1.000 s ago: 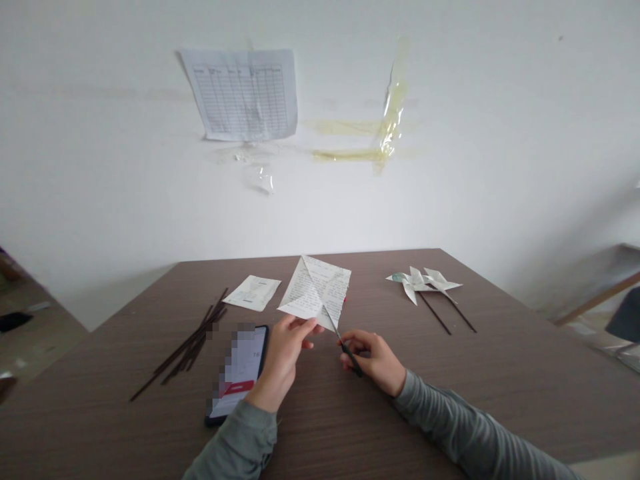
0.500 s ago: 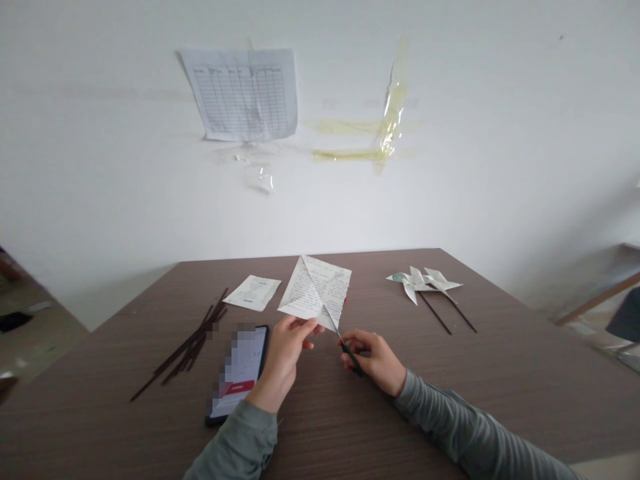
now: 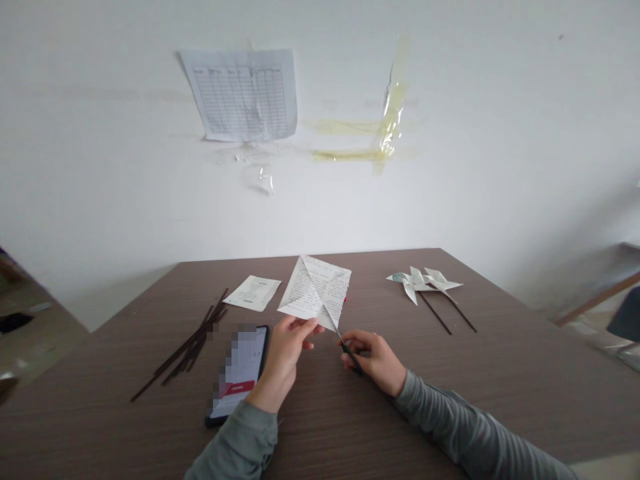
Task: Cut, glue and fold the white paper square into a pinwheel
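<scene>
We pinch the paper square (image 3: 330, 277) by its near edge in our left hand (image 3: 281, 353), thumb on top, fingers underneath. Our right hand (image 3: 377, 361) is closed on the dark handles of the scissors (image 3: 353, 360), whose blades reach the near right corner of the paper square, in line with a diagonal crease. We see printed lines of text over the paper square and a small red spot at its right edge. It is held above the desk (image 3: 400, 427), in front of us.

Left of the paper square, we have a smaller piece of paper (image 3: 253, 293) lying flat, and farther left and nearer us, a loose bundle of thin dark sticks (image 3: 193, 339). Nearer us than the paper square, to its left, lies a phone (image 3: 245, 363) with its screen lit and partly blurred, just beside our left wrist. Well to the right of the paper square, two paper pinwheels (image 3: 415, 283) on dark sticks lie together, their sticks pointing toward us. Beyond and above the paper square, the wall (image 3: 475, 167) carries a printed chart (image 3: 245, 97) and strips of yellowish tape (image 3: 393, 123).
</scene>
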Demonstrator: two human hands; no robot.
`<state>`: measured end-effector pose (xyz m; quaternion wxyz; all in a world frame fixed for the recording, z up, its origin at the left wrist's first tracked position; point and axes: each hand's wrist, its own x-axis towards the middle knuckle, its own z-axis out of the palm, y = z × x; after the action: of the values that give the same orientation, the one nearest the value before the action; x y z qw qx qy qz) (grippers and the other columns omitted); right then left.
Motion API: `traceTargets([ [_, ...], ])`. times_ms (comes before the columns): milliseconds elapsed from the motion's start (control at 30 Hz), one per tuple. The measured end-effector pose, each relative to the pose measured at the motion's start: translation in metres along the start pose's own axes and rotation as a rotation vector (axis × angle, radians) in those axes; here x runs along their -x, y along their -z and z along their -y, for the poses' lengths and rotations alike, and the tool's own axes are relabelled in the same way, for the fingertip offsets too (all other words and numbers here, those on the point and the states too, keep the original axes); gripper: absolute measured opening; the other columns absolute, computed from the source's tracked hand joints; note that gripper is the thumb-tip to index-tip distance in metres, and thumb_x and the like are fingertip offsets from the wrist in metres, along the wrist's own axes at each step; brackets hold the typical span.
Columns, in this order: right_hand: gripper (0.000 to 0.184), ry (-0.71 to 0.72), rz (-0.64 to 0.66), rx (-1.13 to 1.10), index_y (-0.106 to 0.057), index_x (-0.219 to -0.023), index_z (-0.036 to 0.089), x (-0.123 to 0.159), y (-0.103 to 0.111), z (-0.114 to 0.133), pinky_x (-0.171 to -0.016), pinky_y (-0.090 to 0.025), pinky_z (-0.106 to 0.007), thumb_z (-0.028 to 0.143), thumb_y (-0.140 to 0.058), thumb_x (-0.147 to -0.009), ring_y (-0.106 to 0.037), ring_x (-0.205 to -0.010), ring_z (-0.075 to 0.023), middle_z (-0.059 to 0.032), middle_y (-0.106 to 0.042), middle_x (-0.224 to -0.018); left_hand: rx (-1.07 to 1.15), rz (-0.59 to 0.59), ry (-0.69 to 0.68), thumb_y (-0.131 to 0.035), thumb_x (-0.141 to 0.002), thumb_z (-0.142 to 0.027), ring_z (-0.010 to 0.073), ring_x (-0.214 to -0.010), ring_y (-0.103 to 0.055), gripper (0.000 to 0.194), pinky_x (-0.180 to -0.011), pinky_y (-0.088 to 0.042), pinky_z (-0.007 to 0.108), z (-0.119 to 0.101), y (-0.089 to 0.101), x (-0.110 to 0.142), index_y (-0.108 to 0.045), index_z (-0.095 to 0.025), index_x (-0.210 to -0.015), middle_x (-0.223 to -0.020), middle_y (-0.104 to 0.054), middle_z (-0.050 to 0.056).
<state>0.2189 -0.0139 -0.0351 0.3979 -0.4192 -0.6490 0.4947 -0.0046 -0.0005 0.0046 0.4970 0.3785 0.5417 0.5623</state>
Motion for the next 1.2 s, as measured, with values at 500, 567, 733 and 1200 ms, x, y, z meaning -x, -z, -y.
traceTargets([
  [500,0.051,0.003,-0.027,0.020,-0.084,-0.104,0.029,0.001,-0.001,0.009,-0.083,-0.068,-0.049,0.073,-0.100,-0.084,-0.078,-0.070,-0.0311,-0.0050,-0.085,-0.073,-0.012,0.011,0.011,-0.100,-0.084,-0.017,0.0265,-0.084,-0.094,0.019,-0.057,-0.055,0.024,-0.001,-0.001,0.002,-0.082,-0.024,-0.085,-0.085,-0.093,0.005],
  [567,0.053,-0.001,-0.027,0.018,-0.084,-0.103,0.029,0.001,-0.001,0.011,-0.084,-0.068,-0.051,0.075,-0.101,-0.083,-0.078,-0.070,-0.0323,-0.0056,-0.084,-0.072,-0.008,0.014,0.016,-0.100,-0.083,-0.017,0.0264,-0.084,-0.094,0.019,-0.056,-0.054,0.023,-0.001,-0.002,0.003,-0.082,-0.024,-0.085,-0.085,-0.093,0.004],
  [733,0.053,-0.012,-0.041,0.035,-0.085,-0.102,0.029,0.002,-0.001,0.015,-0.088,-0.070,-0.052,0.076,-0.103,-0.082,-0.079,-0.073,-0.0345,-0.0079,-0.085,-0.074,-0.001,0.021,0.024,-0.101,-0.082,-0.018,0.0249,-0.080,-0.093,0.021,-0.055,-0.054,0.022,-0.002,-0.002,0.003,-0.081,-0.024,-0.083,-0.082,-0.092,0.004],
  [1200,0.051,-0.003,-0.035,0.013,-0.085,-0.104,0.028,0.000,-0.001,0.005,-0.079,-0.067,-0.046,0.072,-0.101,-0.083,-0.075,-0.068,-0.0290,-0.0034,-0.082,-0.072,-0.003,0.017,0.021,-0.101,-0.080,-0.019,0.0269,-0.082,-0.093,0.020,-0.056,-0.052,0.024,-0.001,-0.002,0.004,-0.082,-0.022,-0.084,-0.083,-0.092,0.006],
])
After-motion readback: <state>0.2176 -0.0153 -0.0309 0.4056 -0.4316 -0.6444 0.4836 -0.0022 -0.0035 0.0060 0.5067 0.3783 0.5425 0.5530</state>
